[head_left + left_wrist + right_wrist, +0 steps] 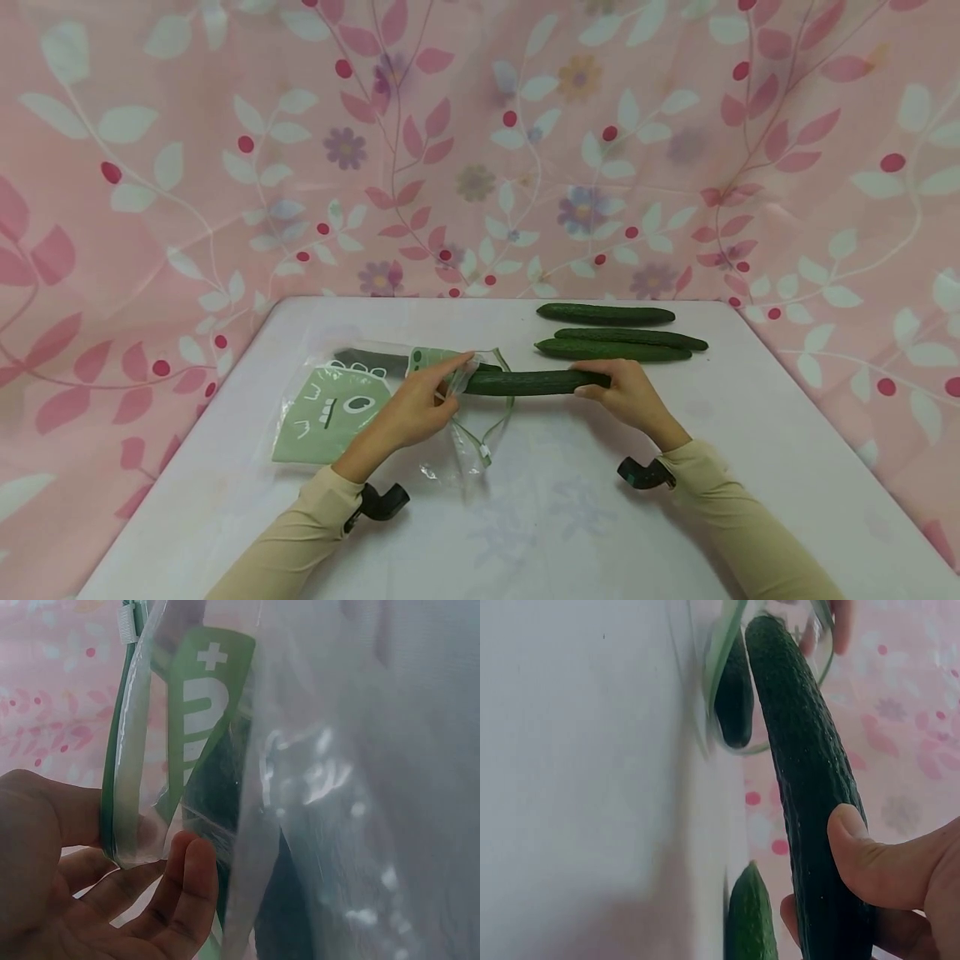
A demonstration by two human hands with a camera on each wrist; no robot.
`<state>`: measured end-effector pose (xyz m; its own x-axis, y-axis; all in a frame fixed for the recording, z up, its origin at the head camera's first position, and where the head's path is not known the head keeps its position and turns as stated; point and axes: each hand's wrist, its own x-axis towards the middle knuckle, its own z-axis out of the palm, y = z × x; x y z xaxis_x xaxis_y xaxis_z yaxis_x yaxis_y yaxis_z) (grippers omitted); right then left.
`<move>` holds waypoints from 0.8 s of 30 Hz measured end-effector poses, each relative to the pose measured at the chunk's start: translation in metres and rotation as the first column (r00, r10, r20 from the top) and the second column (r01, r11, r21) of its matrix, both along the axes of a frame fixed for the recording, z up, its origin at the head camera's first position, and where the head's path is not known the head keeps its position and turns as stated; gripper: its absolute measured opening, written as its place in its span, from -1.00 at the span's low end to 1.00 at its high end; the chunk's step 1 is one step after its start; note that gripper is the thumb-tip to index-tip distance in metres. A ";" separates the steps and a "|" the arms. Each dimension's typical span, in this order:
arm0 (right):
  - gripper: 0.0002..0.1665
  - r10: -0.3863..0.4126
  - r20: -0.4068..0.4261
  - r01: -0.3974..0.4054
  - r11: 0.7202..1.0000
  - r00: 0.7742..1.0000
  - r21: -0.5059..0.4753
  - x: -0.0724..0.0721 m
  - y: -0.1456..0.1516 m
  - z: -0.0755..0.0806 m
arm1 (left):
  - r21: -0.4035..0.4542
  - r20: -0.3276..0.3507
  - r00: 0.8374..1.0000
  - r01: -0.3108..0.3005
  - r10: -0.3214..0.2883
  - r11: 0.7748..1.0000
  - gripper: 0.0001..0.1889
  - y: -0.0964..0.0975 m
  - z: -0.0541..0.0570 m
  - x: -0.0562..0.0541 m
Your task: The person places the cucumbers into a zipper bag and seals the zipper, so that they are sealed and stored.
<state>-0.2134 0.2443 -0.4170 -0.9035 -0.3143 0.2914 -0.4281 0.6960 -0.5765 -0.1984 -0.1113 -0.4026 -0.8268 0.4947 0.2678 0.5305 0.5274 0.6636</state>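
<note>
Head view: we're seeing the L hand (pixel 416 407) pinching the rim of a clear zip bag (pixel 307 429), while the R hand (pixel 621 393) is clamping one end of the held cuke (pixel 528 382). That cuke is hovering approx. level over the table (pixel 577 533), its other end reaching the bag's mouth by the L hand. A bagged cuke (pixel 375 363) is showing thru the plastic, near a green one-eyed monster print. Beyond the R hand, two cukes (pixel 613 351) are lying side by side, w/ a far cuke (pixel 606 314) resting just behind.

L wrist view: we're seeing thumb & fingers closing on the green-edged rim, w/ a white slider (pixel 128 624) sitting higher up. Dark green is showing thru the plastic.

R wrist view: we're seeing the thumb pressing one side of the held cuke, fingers curling round the other. Its tip is pointing into the bag's mouth, the bagged cuke's end sitting alongside.
</note>
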 end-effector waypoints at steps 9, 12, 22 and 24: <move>-0.56 -0.011 0.000 0.011 1.000 1.000 -0.012 -0.001 -0.019 -0.003 | 0.003 -0.013 1.000 -0.003 0.003 1.000 -0.26 0.001 0.000 0.000; -0.57 -0.012 -0.006 0.012 1.000 1.000 -0.013 -0.001 -0.025 -0.002 | 0.003 -0.008 1.000 -0.005 0.006 1.000 -0.26 0.001 0.001 0.000; -0.58 0.008 -0.008 -0.008 0.999 1.000 -0.043 -0.002 -0.044 -0.002 | -0.007 -0.003 1.000 -0.012 0.012 1.000 -0.25 0.000 0.000 0.001; -0.59 0.012 -0.002 -0.012 0.999 1.000 -0.046 -0.003 -0.047 -0.004 | -0.012 -0.009 1.000 -0.008 0.008 1.000 -0.25 0.000 0.000 0.000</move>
